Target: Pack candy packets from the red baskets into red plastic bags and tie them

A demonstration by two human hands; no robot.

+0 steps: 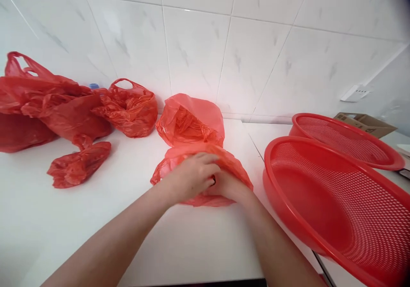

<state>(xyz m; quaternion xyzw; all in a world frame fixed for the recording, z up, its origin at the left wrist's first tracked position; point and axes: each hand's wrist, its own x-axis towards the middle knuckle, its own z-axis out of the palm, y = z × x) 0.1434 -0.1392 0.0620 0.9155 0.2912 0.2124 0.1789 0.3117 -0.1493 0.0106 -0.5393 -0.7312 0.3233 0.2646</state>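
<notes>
A thin red plastic bag (232, 161) lies spread and crumpled on the white table in front of me. My left hand (196, 175) is over it with bent fingers that close on its film, right above my other hand. Reaching into the bag's folds from the right is my right hand (222, 183), its fingers hidden behind the left hand and the plastic. A small dark ring-like thing shows between the two hands. Touching the bag's far side is another red plastic bag (192, 122), its mouth gaping toward me.
Filled red carrier bags (77, 114) stand at the left, with a tied red bag (80, 163) before them. A smaller red bag (134, 109) sits by the tiled wall. Two red mesh baskets (314, 206) and a cardboard box (368, 124) are at the right.
</notes>
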